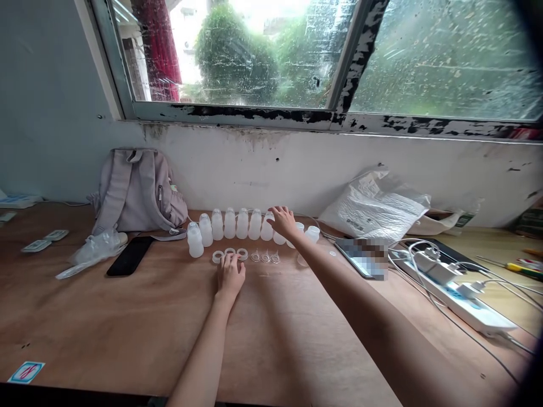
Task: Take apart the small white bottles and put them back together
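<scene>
Small translucent white baby bottles (229, 224) stand upright in a curved row near the wall. My right hand (283, 221) reaches over the right half of the row. Its fingers are bent down around the top of a bottle (267, 229), and the hand hides the upper part of the bottle beside it. My left hand (231, 276) rests on the table with its fingers stretched out and slightly apart, just in front of several white rings (242, 254); its fingertips are at their near edge. Right of the rings lie three clear ring-shaped pieces (265, 258) in a line.
A grey backpack (138, 189) leans on the wall at left, behind a crumpled plastic bag (95, 249) and a black phone (129, 256). On the right are a silvery plastic bag (375, 206), another phone (360, 258) and a power strip (462, 299) with trailing cables.
</scene>
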Demonstrator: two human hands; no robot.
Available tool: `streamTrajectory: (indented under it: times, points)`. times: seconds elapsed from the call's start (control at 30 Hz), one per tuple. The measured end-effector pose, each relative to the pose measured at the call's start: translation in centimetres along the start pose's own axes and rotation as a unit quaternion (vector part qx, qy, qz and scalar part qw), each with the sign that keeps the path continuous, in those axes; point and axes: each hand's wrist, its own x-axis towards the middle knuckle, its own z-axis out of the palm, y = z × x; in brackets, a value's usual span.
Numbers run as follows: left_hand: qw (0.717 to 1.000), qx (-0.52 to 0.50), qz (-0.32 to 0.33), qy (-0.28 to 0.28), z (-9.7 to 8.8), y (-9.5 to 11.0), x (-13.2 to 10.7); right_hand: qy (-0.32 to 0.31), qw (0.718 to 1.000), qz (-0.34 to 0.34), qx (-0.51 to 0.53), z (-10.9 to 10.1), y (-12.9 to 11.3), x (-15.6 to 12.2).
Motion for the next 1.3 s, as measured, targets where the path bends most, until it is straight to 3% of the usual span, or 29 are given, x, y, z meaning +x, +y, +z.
streamTrajectory:
  times: [0.17,0.37,0.5,0.6,0.67,0.77,0.87,0.93,1.0,1.07,1.17,1.3]
  points:
    - [0.997,0.075,-0.008,0.027,0.0,0.8,-0.2,-0.008,0.999,0.016,-0.027,0.7,0.1,-0.6]
    - [0.989,0.139,-0.013,-0.056,0.4,0.8,-0.7,-0.025,0.999,0.006,-0.047,1.1,0.8,-1.9]
    - [0.982,0.167,-0.026,-0.083,0.5,0.7,-0.8,0.057,0.998,0.016,0.028,1.0,0.7,-4.0]
    - [0.981,0.174,-0.025,-0.081,0.5,0.9,-0.8,0.096,0.988,-0.010,0.118,2.2,0.2,-7.5]
    - [0.983,0.165,-0.018,-0.074,0.4,1.2,-0.8,0.073,0.986,-0.005,0.148,3.7,-0.1,-10.3]
    - [0.989,0.132,-0.008,-0.072,0.4,1.6,-0.9,0.035,0.979,0.070,0.189,5.8,-0.2,-13.4]
    - [0.996,0.057,-0.015,-0.073,0.4,2.0,-1.0,0.022,0.972,0.091,0.213,6.5,-0.2,-14.4]
    - [0.995,-0.057,-0.050,-0.064,0.3,2.3,-0.9,0.022,0.969,0.094,0.226,6.1,-0.3,-14.5]
    - [0.967,-0.219,-0.122,-0.050,0.4,2.7,-0.7,0.031,0.962,0.101,0.253,5.5,-0.5,-14.8]
    - [0.919,-0.344,-0.187,-0.044,0.5,3.1,-0.6,0.055,0.944,0.115,0.304,4.7,-1.0,-15.4]
    - [0.875,-0.416,-0.239,-0.064,1.0,3.7,-0.6,0.103,0.915,0.132,0.367,3.8,-2.0,-16.4]
    - [0.811,-0.497,-0.289,-0.107,1.4,4.0,-0.9,0.130,0.922,0.097,0.353,2.9,-3.6,-17.1]
